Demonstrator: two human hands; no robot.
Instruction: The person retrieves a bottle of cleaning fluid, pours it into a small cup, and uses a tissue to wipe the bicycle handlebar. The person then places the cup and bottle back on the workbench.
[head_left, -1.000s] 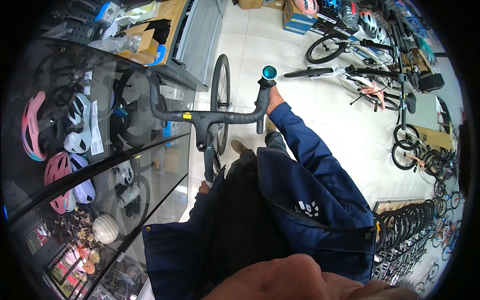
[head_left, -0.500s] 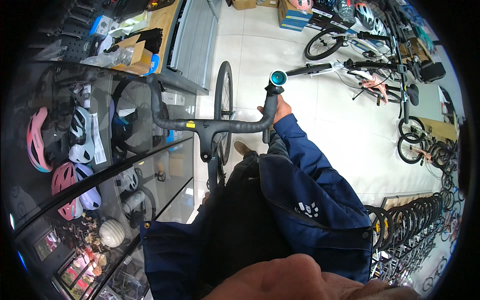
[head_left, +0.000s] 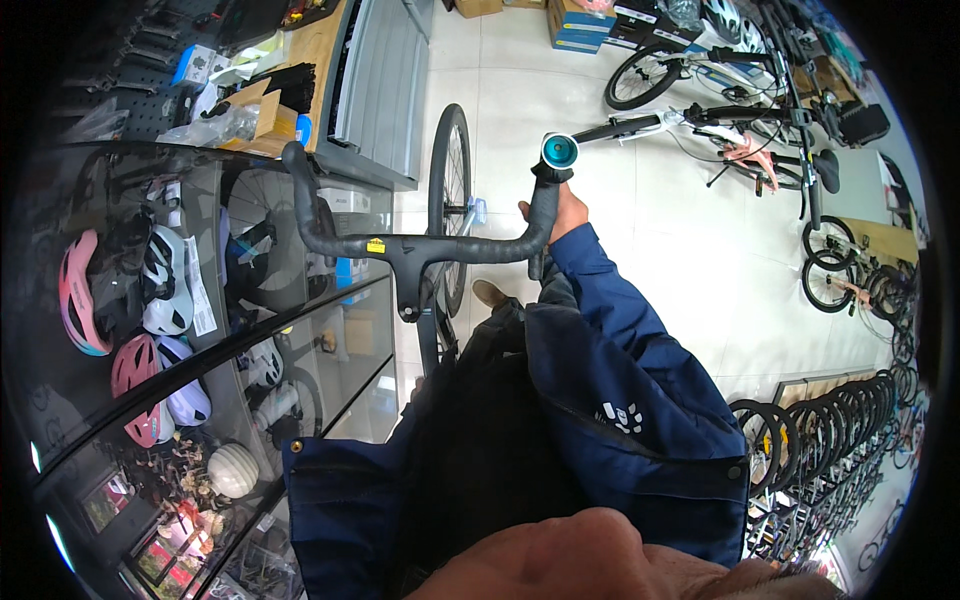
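Observation:
A black drop handlebar [head_left: 340,246] with a yellow sticker spans the middle of the view, fixed to a bike whose front wheel [head_left: 452,180] stands beyond it. My right hand [head_left: 570,212] is closed around the bar's right side; a fingertip shows on the inner side, while the bar covers the rest of the grip. At the far end of that side is a round, white-rimmed piece with a teal inside [head_left: 560,152]. Only a sliver of my left hand [head_left: 417,384] appears low beside the bike frame [head_left: 428,335], its fingers hidden by my dark clothing.
At left stands a glass display case [head_left: 350,385] with helmets [head_left: 170,280] inside. A grey drawer cabinet [head_left: 385,95] is ahead of it, with an open cardboard box [head_left: 272,118] on the worktop. Parked bikes [head_left: 730,125] stand at far right; a row of tyres [head_left: 790,440] lines the near right.
The handlebar's left end has shifted slightly left and away. A pale bluish piece shows more clearly beside the front wheel's hub. My right hand keeps its hold on the bar.

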